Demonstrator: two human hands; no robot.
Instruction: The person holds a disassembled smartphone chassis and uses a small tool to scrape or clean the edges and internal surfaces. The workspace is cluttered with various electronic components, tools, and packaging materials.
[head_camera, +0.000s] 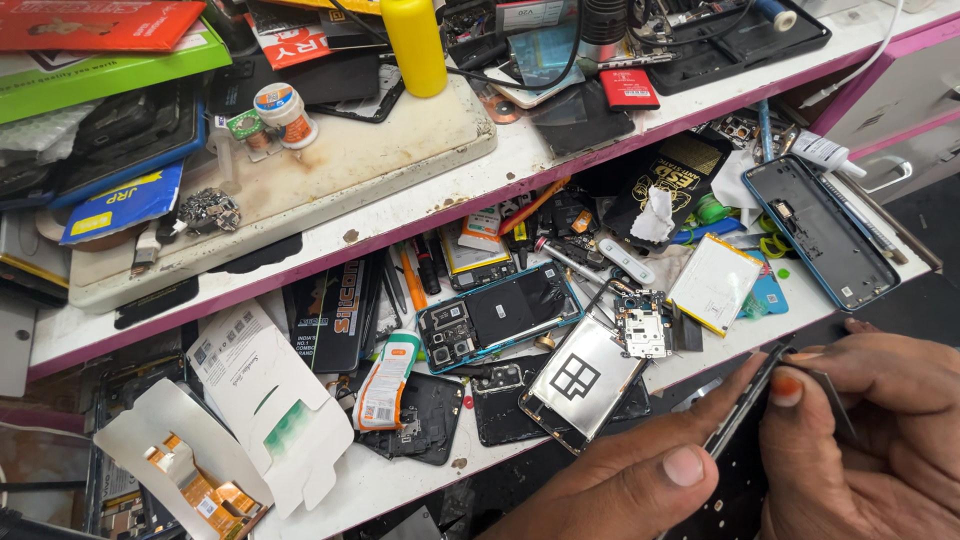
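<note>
The opened phone (498, 317) lies on the lower shelf (400, 480), left of the circuit board (642, 325). Behind them, a bottle (415, 45) stands on the upper shelf (520, 160).

A: Hands? Bottles?
B: Two hands, left hand (640, 480) and right hand (870, 440). One yellow bottle (415, 45).
A: Opened phones with insides showing?
B: Two, a blue-edged opened phone (497, 317) and an emptied phone frame (820, 230).
A: Flat battery packs?
B: One white battery (713, 283).
</note>
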